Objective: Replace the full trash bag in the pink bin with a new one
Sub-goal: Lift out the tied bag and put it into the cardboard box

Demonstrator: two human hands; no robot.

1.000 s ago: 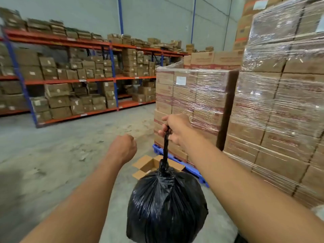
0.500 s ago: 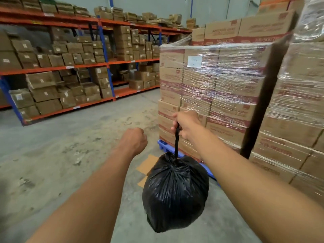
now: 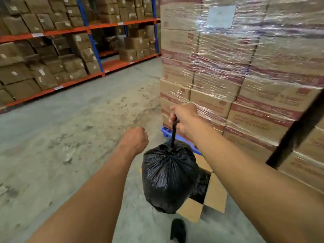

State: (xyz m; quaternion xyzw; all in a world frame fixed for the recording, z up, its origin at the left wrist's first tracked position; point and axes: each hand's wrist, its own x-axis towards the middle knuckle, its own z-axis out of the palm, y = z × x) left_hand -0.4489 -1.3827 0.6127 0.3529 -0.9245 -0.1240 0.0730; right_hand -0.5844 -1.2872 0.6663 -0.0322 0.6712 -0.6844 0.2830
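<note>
Reaching forward from the bottom edge: two bare forearms (image 3: 91, 195). Between them, low down, a dark shoe-like shape (image 3: 178, 229) on the floor (image 3: 70, 137), blurred, can't say more. Bag (image 3: 168, 176): black, full, tied off, hanging in the air between the forearms, clear of the floor. Its gathered top narrows into a twisted neck (image 3: 174, 131) running straight up. Right hand (image 3: 184, 118) is fisted round the top of that neck and carries the whole load. Left hand (image 3: 135, 139) sits just left of the neck, apart from the bag, fingers curled into a fist, nothing in it. Below and right of the bag: open box (image 3: 215, 195) on the floor, flaps folded out, dark inside. Bag bottom overlaps the box's near flap in view; touching or not, can't tell. Past the hands: corner of a blue pallet (image 3: 165, 132) on the floor, just behind the neck in view. On it a tall stack (image 3: 228, 67) of cartons in clear stretch wrap, red print bands, white label (image 3: 221, 15) high up. A dark gap (image 3: 298, 130) on the right separates it from a second wrapped stack (image 3: 312, 151). Far left: racks (image 3: 91, 27), blue uprights, orange beams, brown cartons packed on every visible level. Floor is grey concrete, stained and scuffed, running between racks and pallet.
</note>
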